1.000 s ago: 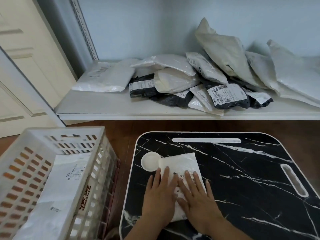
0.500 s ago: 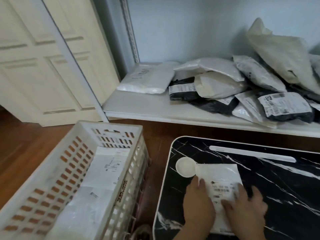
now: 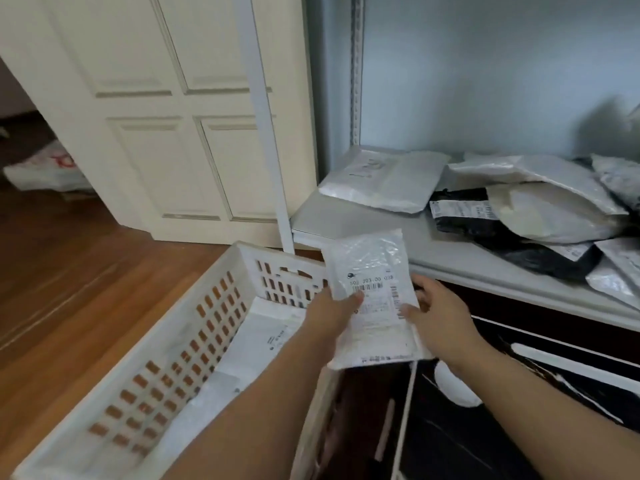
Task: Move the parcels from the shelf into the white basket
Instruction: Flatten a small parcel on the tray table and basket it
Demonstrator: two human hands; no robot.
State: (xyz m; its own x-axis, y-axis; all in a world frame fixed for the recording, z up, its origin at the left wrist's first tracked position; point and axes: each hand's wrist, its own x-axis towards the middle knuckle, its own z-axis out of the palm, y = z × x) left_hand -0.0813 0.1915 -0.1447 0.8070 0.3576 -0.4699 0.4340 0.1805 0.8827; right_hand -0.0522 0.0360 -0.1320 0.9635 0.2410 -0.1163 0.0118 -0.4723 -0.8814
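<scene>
Only the one head view to go on here. Both hands are up with a white parcel (image 3: 372, 299) between them: the left hand (image 3: 329, 315) has its thumb pinching the label face with the other fingers hidden behind, and the right hand (image 3: 438, 315) has its thumb on the front right edge, fingers curled round the back as far as I can tell. The parcel is in the air, tilted label-up, right over the near right corner of the white basket (image 3: 194, 327) — not in it yet.

Progress-wise, I'd say it's early days. There are already a few flat white parcels lying in the basket, down and to the left of the fingers. But up and to the right of the fingers the shelf (image 3: 349, 223) has a fair pile left — a big white bag (image 3: 384, 178), a black bag with a label (image 3: 464, 216), and more grey and white ones heaped toward the right edge. This one looks about to drop in, then plenty more trips.
</scene>
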